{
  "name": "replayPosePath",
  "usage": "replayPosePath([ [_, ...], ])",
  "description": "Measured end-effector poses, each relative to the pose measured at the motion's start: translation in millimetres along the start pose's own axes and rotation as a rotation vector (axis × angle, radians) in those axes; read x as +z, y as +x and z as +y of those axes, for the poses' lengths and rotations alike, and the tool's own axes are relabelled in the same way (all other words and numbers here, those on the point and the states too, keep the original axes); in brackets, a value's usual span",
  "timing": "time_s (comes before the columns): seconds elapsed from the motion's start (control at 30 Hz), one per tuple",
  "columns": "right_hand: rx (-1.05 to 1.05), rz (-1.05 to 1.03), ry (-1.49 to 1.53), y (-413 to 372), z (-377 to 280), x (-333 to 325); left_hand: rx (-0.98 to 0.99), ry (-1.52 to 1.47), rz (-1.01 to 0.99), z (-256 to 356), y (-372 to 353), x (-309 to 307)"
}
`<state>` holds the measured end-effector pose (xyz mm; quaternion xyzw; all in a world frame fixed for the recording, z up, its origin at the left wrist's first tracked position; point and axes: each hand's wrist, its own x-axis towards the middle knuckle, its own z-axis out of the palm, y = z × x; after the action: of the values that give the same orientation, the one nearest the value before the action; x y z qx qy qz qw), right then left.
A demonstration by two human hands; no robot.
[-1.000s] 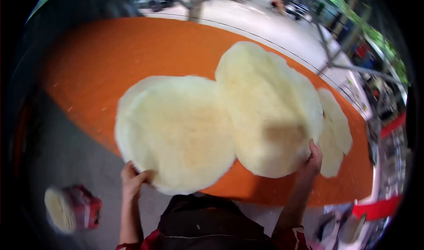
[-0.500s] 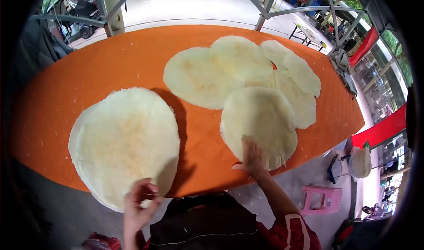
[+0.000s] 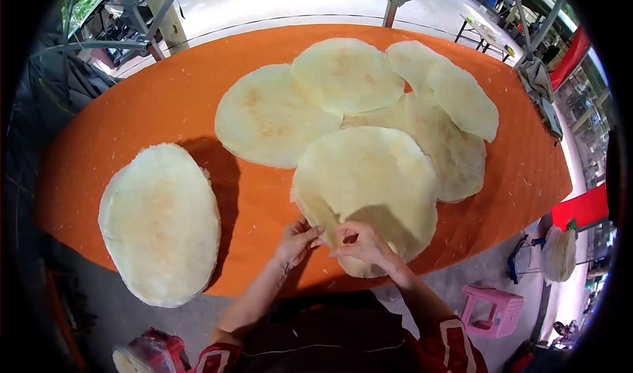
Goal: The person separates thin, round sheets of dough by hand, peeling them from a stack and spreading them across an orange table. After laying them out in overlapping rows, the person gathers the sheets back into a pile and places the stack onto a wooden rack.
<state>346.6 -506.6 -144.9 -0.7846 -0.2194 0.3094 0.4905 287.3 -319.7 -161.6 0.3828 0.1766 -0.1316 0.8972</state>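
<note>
Both hands are at the near left edge of a round, pale flatbread-like sheet (image 3: 376,175) on the orange table. My left hand (image 3: 298,242) is closed, fingertips pinched at the sheet's edge. Beside it, my right hand (image 3: 361,242) is also closed, thumb and finger pinching the sheet near that edge, which looks slightly lifted. A thick stack of similar sheets (image 3: 160,224) lies to the left. Behind the near sheet, several thin round sheets (image 3: 346,76) overlap one another.
The orange table (image 3: 151,109) has a curved far edge. A pink stool (image 3: 491,310) stands on the floor at the right. Beyond it hangs a pale bundle (image 3: 559,254). A red item (image 3: 161,346) is at the lower left. Metal bars run behind the table.
My left hand has moved right from the left stack to the near sheet's edge. My right hand has shifted left and closed on the sheet. The view has turned slightly.
</note>
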Motion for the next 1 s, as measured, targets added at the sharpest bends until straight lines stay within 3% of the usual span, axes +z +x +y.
replayPosePath([
  [0.1, -0.181, 0.168, 0.062, 9.5, -11.0, -13.7, 0.088, 0.009, 0.004, 1.6, 0.4, 26.8],
  [0.4, -0.01, 0.277, 0.211, 39.9, -2.2, -6.2, 0.124, 0.137, 0.109, -5.5, 11.1, 34.7],
  [0.5, 0.002, 0.309, 0.007, 37.1, -13.0, -0.2, 0.163, 0.138, 0.128, 1.2, 8.0, 45.9],
  [0.53, -0.164, 0.421, 0.018, 38.2, -12.0, 12.1, 0.177, 0.124, 0.134, 3.4, 5.8, 50.9],
  [0.63, -0.216, 0.445, -0.375, 45.3, -24.4, 16.8, 0.211, 0.177, 0.275, -3.9, 8.8, 41.6],
  [0.7, -0.064, 0.204, -0.239, 57.8, -9.2, 17.4, 0.152, 0.122, 0.249, -13.9, 13.6, 10.7],
  [0.77, -0.054, 0.29, -0.345, 55.5, -12.3, 23.2, 0.131, 0.12, 0.212, -8.5, 10.0, 15.3],
  [0.83, -0.233, 0.428, -0.214, 59.8, 6.2, 19.7, 0.169, 0.092, 0.326, -17.7, 17.9, 3.2],
  [0.87, -0.091, 0.466, 0.008, 54.6, 4.7, 6.6, 0.142, 0.1, 0.363, -23.8, 22.4, -23.2],
  [0.9, 0.0, 0.496, 0.084, 54.7, 21.5, -11.8, 0.113, 0.06, 0.362, -16.8, 16.6, -19.8],
  [0.93, 0.039, 0.457, 0.351, 57.2, 56.8, -33.9, 0.142, 0.003, 0.355, -11.6, 11.4, -10.0],
  [0.97, 0.052, 0.61, 0.509, 34.3, 43.3, -67.4, 0.173, -0.058, 0.356, -9.2, 7.5, -3.3],
  [1.0, 0.172, 0.62, 0.337, 11.6, 24.5, -115.0, 0.18, -0.071, 0.373, -7.5, 7.6, -1.9],
])
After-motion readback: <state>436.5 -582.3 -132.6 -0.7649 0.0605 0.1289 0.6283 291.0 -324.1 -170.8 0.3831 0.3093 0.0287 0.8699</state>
